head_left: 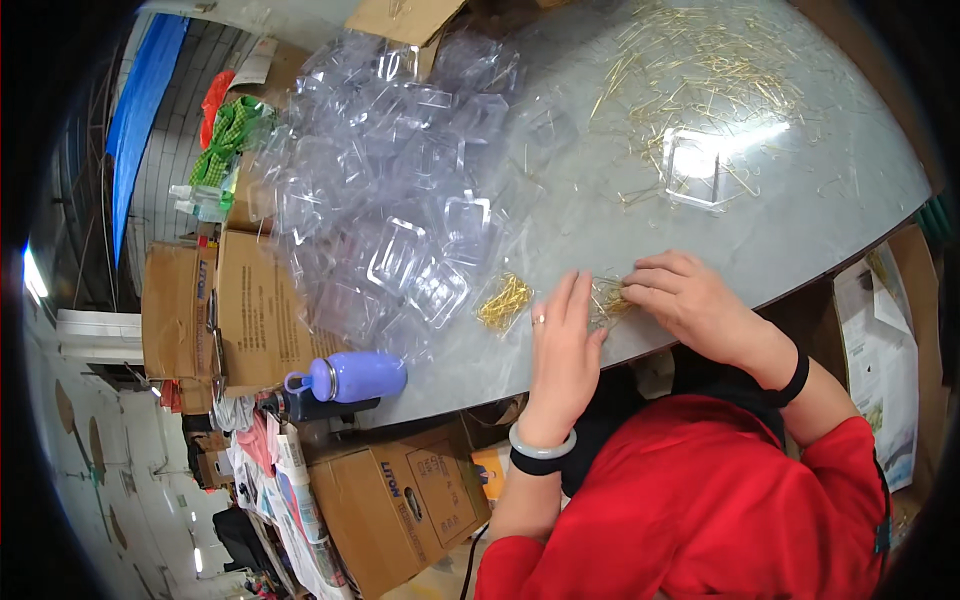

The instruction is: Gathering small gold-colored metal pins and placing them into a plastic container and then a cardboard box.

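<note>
Containers first: big heap of clear plastic trays (400,190) on the left half of the counter (790,240). Thin, glossy, roughly square, rounded corners, tumbled at all angles and overlapping. One separate tray (697,170) sits far right among loose gold wires (740,75), under a light glare. Wires are thin, shiny metal, scattered in a wide tangle over the far side.

Near edge: compact gold wire pile (504,302) just left of my left hand (565,355). Can't tell for sure if there's a tray under it. Second, looser wire bunch (608,297) lies between my left hand and my right hand (690,305); that's the one being handled.

Pose: left hand extended, fingers straight and together, pointing away from me, thumb set apart; not clenched, nothing visibly gripped. Right hand reaches in from the right, fingers bent, tips at the bunch. Can't tell whether they pinch any wires or only touch. Pale smooth bangle (543,442) on left wrist, black band (793,378) on right, red sleeves.

Around: purple bottle (365,377) with loop cap by the tray heap. Brown cardboard carton (400,510) below counter level. Open box (925,340) at far right has printed sheets (880,370) in it.
</note>
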`<action>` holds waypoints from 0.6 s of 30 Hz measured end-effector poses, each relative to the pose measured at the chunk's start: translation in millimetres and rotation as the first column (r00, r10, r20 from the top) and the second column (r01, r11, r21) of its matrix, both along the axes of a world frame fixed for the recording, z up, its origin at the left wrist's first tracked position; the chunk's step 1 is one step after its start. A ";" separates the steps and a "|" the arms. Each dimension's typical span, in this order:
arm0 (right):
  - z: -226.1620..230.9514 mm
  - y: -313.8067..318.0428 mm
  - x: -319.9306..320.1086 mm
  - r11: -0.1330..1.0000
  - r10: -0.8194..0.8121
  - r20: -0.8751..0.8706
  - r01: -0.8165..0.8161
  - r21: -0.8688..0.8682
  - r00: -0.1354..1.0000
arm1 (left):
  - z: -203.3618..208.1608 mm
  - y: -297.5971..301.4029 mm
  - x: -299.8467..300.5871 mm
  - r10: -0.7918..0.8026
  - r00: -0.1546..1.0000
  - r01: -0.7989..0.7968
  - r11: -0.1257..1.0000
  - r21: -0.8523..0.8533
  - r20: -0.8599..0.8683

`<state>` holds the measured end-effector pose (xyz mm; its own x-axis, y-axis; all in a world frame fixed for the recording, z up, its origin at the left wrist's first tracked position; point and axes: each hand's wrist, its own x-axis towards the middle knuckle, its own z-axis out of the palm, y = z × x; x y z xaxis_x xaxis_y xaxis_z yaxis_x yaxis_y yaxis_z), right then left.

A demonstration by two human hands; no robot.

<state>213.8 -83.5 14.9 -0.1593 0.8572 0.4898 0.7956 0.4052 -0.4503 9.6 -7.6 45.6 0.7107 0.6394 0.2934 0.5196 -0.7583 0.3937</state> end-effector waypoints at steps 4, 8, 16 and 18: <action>-3.2 -0.3 7.9 0.999 0.020 0.005 -0.020 0.027 1.000 | 2.2 7.0 1.2 -0.064 0.994 0.054 0.992 -0.117 -0.091; -2.5 -3.1 4.4 0.999 0.017 -0.098 -0.014 0.037 0.995 | -2.6 -1.3 4.2 0.051 0.996 -0.058 0.994 -0.093 -0.076; 0.6 -6.1 0.3 0.999 -0.027 -0.094 0.023 -0.045 0.995 | -9.9 -19.4 14.9 0.253 0.966 -0.227 0.928 -0.296 0.051; 1.1 -7.1 -0.3 0.997 -0.046 -0.106 0.040 -0.063 0.993 | -8.7 -19.1 16.4 0.269 0.953 -0.168 0.852 -0.496 0.140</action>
